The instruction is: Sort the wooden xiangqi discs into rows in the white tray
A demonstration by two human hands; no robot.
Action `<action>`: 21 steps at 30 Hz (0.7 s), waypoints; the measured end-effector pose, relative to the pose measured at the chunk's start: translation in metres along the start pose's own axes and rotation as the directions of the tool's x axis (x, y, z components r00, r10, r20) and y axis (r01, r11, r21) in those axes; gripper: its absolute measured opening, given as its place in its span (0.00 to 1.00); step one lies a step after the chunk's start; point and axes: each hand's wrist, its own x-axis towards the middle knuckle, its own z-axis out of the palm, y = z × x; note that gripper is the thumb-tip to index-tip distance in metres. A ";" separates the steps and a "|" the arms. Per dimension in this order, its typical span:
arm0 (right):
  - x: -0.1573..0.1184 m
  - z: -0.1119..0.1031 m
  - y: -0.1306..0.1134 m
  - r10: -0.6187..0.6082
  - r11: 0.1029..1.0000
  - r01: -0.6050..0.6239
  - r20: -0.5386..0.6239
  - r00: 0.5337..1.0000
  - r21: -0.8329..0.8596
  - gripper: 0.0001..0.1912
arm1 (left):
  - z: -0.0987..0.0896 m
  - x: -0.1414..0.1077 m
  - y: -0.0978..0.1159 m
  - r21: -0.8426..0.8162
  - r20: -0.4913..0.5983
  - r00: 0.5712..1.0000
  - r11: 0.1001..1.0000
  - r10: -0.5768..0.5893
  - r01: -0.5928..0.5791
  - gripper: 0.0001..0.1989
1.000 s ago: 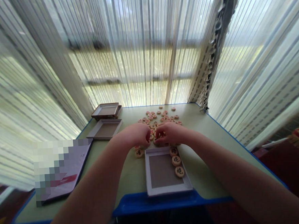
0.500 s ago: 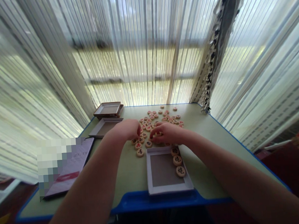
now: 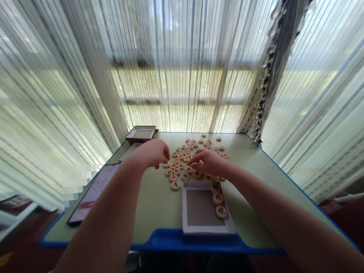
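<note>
Round wooden Chinese chess pieces (image 3: 176,160) with red or black characters lie scattered across the table's middle. My left hand (image 3: 154,152) hovers just left of them, its fingers bent downward and apart, with no piece visible in it. Over the near part of the spread is my right hand (image 3: 209,161); its fingers reach left, loosely apart, at a piece marked in black (image 3: 189,169). Part of the pile is hidden beneath that hand. A shallow white-rimmed box tray (image 3: 184,211) lies in front, with black-marked pieces (image 3: 218,199) in a column along its right side.
A phone or tablet (image 3: 94,192) lies on the left, partly behind my left forearm. Another shallow tray (image 3: 130,150) and a stacked box (image 3: 141,133) sit at the far left. The green table (image 3: 156,213) has a blue edge; striped curtains (image 3: 178,87) hang behind it.
My left hand has drawn back to the left from the pieces, and its fingers have loosened. The right hand stays over the pile, fingers a little straighter. The view has shifted slightly.
</note>
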 end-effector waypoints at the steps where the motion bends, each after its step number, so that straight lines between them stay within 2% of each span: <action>1: 0.000 0.000 -0.001 -0.016 1.000 0.016 0.032 0.999 0.008 0.11 | 0.000 -0.001 -0.001 0.002 -0.035 0.999 1.000 -0.022 0.022 0.11; 4: 0.000 0.002 -0.005 -0.086 0.996 0.089 0.114 0.990 -0.019 0.11 | 0.006 0.000 -0.003 0.045 -0.169 0.982 0.995 -0.082 0.091 0.12; 7: 0.000 0.005 -0.009 -0.125 0.986 0.133 0.083 0.989 -0.104 0.13 | 0.021 0.004 -0.005 0.068 -0.257 0.966 0.997 -0.027 0.046 0.12; 11: 0.000 0.004 -0.010 -0.146 0.976 0.162 0.117 0.982 -0.148 0.14 | 0.034 0.001 -0.007 0.022 -0.198 0.980 0.999 0.029 -0.026 0.11; 16: 0.001 0.005 -0.007 -0.104 0.978 0.119 0.093 0.990 -0.170 0.14 | 0.036 -0.005 0.002 0.084 -0.209 0.977 0.996 0.036 -0.019 0.13; 21: 0.002 0.004 -0.007 -0.107 0.979 0.118 0.077 0.991 -0.167 0.15 | 0.041 -0.004 0.012 0.127 -0.157 0.986 0.991 0.061 -0.041 0.10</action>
